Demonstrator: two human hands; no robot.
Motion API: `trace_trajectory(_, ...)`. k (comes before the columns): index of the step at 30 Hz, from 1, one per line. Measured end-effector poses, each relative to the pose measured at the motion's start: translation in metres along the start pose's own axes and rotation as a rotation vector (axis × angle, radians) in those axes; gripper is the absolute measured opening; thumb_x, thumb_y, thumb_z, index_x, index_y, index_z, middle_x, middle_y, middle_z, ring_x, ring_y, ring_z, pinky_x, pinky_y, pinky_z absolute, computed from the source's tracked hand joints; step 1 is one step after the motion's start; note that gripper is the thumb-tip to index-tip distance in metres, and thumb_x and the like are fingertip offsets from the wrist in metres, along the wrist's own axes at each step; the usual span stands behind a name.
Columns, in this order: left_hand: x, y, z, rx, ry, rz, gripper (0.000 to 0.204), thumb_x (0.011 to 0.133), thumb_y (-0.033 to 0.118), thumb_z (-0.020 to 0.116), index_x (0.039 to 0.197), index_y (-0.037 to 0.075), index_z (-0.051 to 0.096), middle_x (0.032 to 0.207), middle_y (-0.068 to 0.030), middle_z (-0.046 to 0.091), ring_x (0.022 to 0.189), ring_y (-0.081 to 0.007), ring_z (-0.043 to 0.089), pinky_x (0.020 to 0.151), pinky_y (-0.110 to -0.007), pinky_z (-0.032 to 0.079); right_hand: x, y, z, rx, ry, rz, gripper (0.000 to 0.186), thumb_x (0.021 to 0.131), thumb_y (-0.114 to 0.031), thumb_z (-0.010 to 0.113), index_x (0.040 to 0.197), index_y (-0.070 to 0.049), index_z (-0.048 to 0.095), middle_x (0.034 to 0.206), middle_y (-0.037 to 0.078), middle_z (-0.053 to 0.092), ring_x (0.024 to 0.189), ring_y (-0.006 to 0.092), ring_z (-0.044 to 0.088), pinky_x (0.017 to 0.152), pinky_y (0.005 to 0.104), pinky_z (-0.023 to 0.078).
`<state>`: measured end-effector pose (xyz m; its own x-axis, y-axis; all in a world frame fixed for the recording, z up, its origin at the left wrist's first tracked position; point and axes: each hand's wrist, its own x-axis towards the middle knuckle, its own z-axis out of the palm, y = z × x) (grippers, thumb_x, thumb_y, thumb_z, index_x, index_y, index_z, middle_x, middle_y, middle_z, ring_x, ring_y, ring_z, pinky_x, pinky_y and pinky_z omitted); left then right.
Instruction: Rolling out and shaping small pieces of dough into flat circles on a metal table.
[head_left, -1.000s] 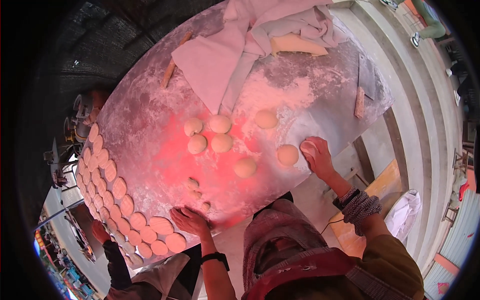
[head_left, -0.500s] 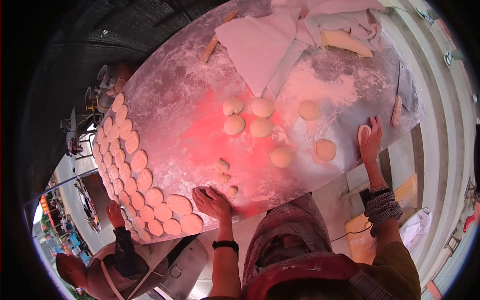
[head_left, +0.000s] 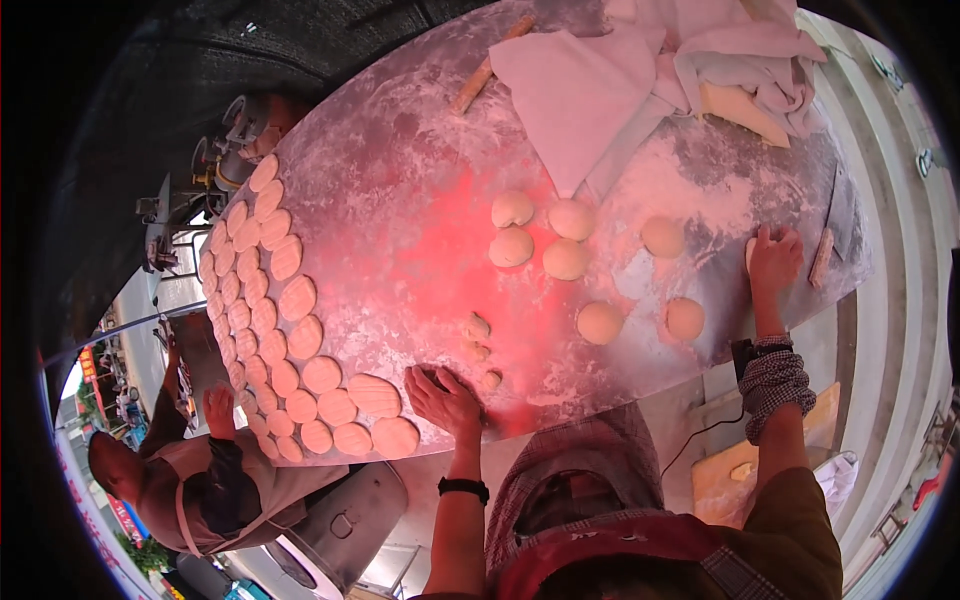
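My left hand (head_left: 445, 400) rests on the floury table (head_left: 370, 180) with its fingers apart, beside several small dough scraps (head_left: 478, 330). My right hand (head_left: 775, 260) is curled over a dough piece (head_left: 751, 255) near the table's right side, mostly covering it. Several round dough balls (head_left: 566, 258) lie between my hands. On the left part of the table, rows of flattened oval dough discs (head_left: 298, 298) lie close together. A metal blade (head_left: 842, 205) and a short wooden piece (head_left: 821, 260) are right of my right hand.
A rumpled cloth (head_left: 570, 90) covers part of the far table, with a wooden rod (head_left: 490, 65) beside it. A co-worker (head_left: 190, 480) is at the lower left. A gas cylinder (head_left: 260, 130) stands beyond the left edge. A yellow board (head_left: 720, 470) and concrete steps (head_left: 880, 300) are at the right.
The view has swung, shifting the table rightward. My right hand has moved along the table toward the blade with the dough. The co-worker's hand has lifted and more of that person shows.
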<state>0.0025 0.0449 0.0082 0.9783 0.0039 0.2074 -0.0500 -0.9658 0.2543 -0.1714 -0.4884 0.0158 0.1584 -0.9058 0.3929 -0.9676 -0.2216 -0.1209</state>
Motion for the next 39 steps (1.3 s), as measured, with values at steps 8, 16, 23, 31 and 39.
trace_trajectory(8, 0.0, -0.014, 0.007, 0.028, 0.01, 0.006, 0.051, 0.099, 0.038, 0.048, 0.135, 0.001, 0.049, 0.141, -0.0184, 0.049, 0.13, -0.0368, 0.045, 0.107, -0.05, 0.032, 0.013, 0.007, 0.017, 1.029, 0.014, 0.16, 0.065, 0.09, -0.046, 0.067, 0.132, 0.0, 0.049, 0.128, 0.022, 0.054, 0.115, 0.0354, 0.055, 0.098, 0.0451, 0.043)
trace_trajectory(16, -0.001, -0.009, 0.009, 0.013, -0.018, -0.016, 0.053, 0.099, 0.04, 0.045, 0.137, 0.003, 0.049, 0.141, -0.0171, 0.049, 0.13, -0.0371, 0.044, 0.106, -0.05, 0.032, -0.017, -0.008, -0.059, 1.172, -0.601, -0.057, 0.059, 0.096, -0.036, 0.06, 0.141, -0.002, 0.043, 0.146, 0.02, 0.044, 0.134, 0.0326, 0.043, 0.112, 0.0423, 0.032)
trace_trajectory(23, -0.003, -0.012, 0.008, 0.085, -0.003, 0.007, 0.052, 0.099, 0.038, 0.046, 0.135, 0.001, 0.05, 0.139, -0.0177, 0.051, 0.129, -0.0354, 0.046, 0.104, -0.05, 0.035, 0.018, 0.025, -0.034, 1.238, -0.443, 0.394, 0.052, 0.098, -0.044, 0.057, 0.13, -0.003, 0.058, 0.127, 0.017, 0.061, 0.115, 0.0203, 0.057, 0.096, 0.0353, 0.045)
trace_trajectory(31, -0.002, -0.014, 0.007, 0.047, 0.01, 0.009, 0.053, 0.1, 0.041, 0.045, 0.134, 0.001, 0.051, 0.139, -0.0182, 0.05, 0.129, -0.0358, 0.046, 0.104, -0.051, 0.034, 0.015, 0.006, -0.054, 1.24, -0.594, 0.42, 0.051, 0.093, -0.041, 0.065, 0.133, -0.009, 0.057, 0.129, 0.011, 0.061, 0.122, 0.0259, 0.053, 0.102, 0.0372, 0.042)
trace_trajectory(39, -0.001, -0.011, 0.007, 0.054, 0.004, 0.002, 0.051, 0.099, 0.039, 0.046, 0.134, 0.001, 0.05, 0.139, -0.0181, 0.051, 0.128, -0.0361, 0.047, 0.104, -0.051, 0.034, -0.024, -0.025, -0.073, 0.427, -0.227, -0.407, 0.044, 0.089, -0.012, 0.062, 0.132, -0.008, 0.056, 0.14, 0.013, 0.048, 0.131, 0.0362, 0.043, 0.108, 0.0453, 0.038)
